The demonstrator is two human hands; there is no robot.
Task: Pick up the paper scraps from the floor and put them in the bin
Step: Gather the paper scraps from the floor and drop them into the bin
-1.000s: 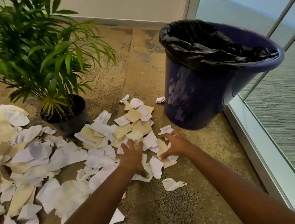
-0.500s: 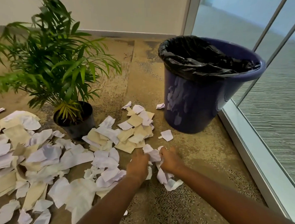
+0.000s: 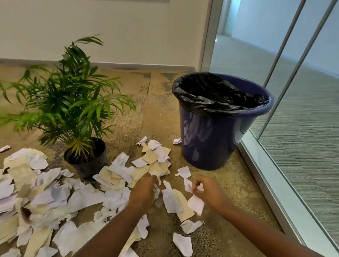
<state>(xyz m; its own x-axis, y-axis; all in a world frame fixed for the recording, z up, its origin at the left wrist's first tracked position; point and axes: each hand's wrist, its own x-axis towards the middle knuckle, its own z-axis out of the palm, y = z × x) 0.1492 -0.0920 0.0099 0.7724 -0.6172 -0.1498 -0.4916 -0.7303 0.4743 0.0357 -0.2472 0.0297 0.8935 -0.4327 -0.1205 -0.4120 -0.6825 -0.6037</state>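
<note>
White and cream paper scraps (image 3: 51,199) lie scattered over the speckled floor, thickest at the left and centre. My left hand (image 3: 143,190) is curled over scraps near the pile's right edge and grips some of them. My right hand (image 3: 208,190) pinches a few white scraps (image 3: 196,204) that hang below its fingers. Between the hands lies a long white and cream scrap (image 3: 174,202). The dark blue bin (image 3: 219,137) with a black liner (image 3: 212,95) stands beyond my right hand, upright and open at the top.
A potted palm (image 3: 70,105) in a black pot (image 3: 88,163) stands left of the bin, its fronds spreading over the scraps. A glass partition with a metal floor rail (image 3: 280,199) runs along the right. A white wall closes off the back.
My hands have drawn apart and lifted, each with scraps gathered from the floor. The view has risen and pulled back, so the bin and the wall show more fully.
</note>
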